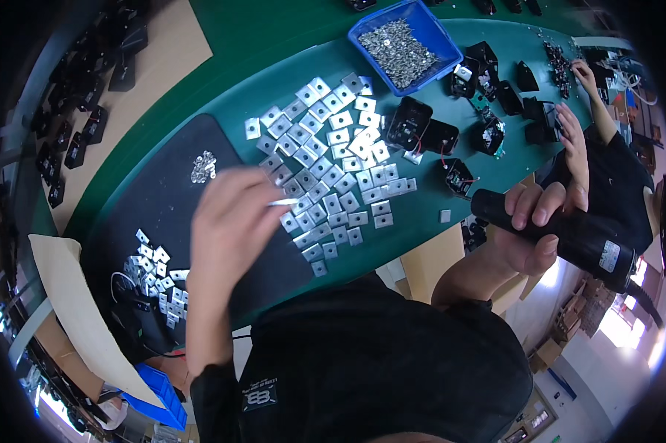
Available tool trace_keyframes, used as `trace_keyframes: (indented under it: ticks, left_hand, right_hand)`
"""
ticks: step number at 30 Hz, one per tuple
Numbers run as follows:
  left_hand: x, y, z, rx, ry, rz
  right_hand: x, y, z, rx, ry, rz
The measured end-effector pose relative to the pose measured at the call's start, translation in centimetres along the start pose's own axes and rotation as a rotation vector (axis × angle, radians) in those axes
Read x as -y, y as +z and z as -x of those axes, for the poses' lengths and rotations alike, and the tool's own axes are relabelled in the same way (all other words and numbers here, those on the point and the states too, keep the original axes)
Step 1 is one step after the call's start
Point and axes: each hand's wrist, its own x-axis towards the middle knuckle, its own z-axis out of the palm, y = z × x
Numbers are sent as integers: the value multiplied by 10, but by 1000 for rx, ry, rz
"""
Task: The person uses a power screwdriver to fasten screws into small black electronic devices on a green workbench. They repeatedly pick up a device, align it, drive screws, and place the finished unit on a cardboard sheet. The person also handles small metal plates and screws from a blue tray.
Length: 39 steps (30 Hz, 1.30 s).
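Observation:
My right hand (pixel 528 232) is wrapped around a black cylindrical electric screwdriver (pixel 584 244), its narrow end pointing left toward the table and a cord leaving its rear. My left hand (pixel 233 214), slightly blurred, is over the edge of a dark mat (pixel 266 266). Its thumb and fingers pinch a small silver metal plate (pixel 281 201), seen nearly edge-on. Beyond those fingertips, many square metal plates (pixel 318 170) with centre holes are spread over the green table (pixel 222 85). A little heap of small shiny metal parts (pixel 203 167) lies on the mat above my left hand.
A blue bin (pixel 451 63) full of small metal hardware stands at the far side. Black housings (pixel 409 124) with wires sit right of the plates. Another pile of plates (pixel 155 269) lies at left. A co-worker's hands (pixel 573 144) work at the right end.

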Motion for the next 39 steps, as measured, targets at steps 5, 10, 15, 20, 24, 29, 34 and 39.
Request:
trace_keyframes:
  ticks: [5,10,15,20,24,29,34,39]
  left_hand:
    - [-31,59,-109,124,518,-75]
    - [-25,96,-155,310,685,-216]
    - [-19,104,-151,319,724,-215]
    - [-26,74,-122,53,657,-154]
    - [-14,-5,-41,20,294,-223]
    - [13,-73,70,146,-212,-424]
    - [26,-82,119,60,-345,-293]
    - [42,-86,154,-149,-404,-109]
  right_hand:
    - [-6,-4,-5,58,25,-63]
    - [-14,-10,-6,142,22,-150]
    - [-19,-3,-2,47,-21,-130]
    - [-9,3,-4,-22,24,-27]
    - [-14,14,-6,66,107,-204]
    - [-37,65,0,200,156,-441]
    - [-62,136,4,317,240,-607]
    - [-69,194,7,423,242,-572]
